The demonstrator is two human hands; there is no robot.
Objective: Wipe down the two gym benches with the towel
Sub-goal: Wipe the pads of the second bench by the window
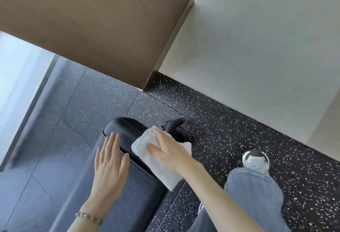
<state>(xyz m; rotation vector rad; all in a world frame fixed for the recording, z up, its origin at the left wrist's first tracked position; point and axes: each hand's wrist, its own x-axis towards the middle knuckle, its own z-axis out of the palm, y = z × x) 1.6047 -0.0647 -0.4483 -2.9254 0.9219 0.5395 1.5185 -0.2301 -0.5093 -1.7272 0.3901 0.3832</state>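
Observation:
A black padded gym bench [136,182] runs from the bottom centre up to a rounded end near the middle of the head view. A folded white towel [145,149] lies across its right edge. My right hand [171,150] presses flat on the towel with straight fingers. My left hand [112,160] rests flat on the pad's left side, fingers spread, a bracelet on its wrist. Only this one bench is in view.
A black handle and frame part [176,126] sticks out past the bench end. Speckled black rubber floor [230,139] lies all round. My jeans leg and white shoe [255,160] stand at right. A brown column [92,29] and a pale wall [257,47] rise behind.

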